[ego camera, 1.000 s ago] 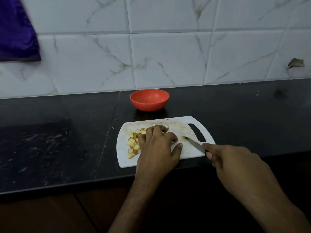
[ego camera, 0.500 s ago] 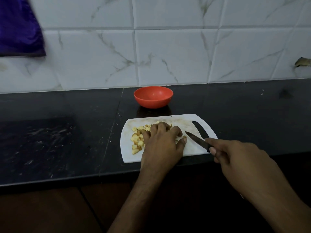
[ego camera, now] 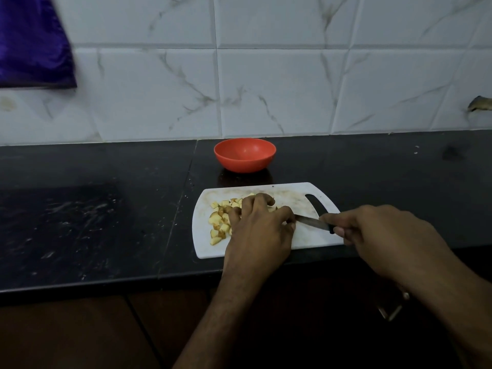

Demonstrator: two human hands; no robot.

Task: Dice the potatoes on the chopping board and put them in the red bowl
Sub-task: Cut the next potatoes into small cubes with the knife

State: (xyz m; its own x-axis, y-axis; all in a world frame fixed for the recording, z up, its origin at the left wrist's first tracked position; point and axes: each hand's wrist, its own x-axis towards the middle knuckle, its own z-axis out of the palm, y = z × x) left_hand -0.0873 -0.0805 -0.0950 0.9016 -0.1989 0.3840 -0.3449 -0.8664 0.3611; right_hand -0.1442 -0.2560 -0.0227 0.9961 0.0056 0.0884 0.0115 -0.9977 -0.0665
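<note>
Risk: right hand grips black-handled steel knife with tip touching the left hand curled over yellow diced potato pieces on white plastic chopping board, so a slip could nick the thumb; round red plastic bowl on the bench looks empty.

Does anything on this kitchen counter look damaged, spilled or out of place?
Mostly tidy. The white marble-look wall tile at far right has a chipped, dark hole. The white plastic chopping board is stained brownish. Pale specks dot the black stone counter.
</note>
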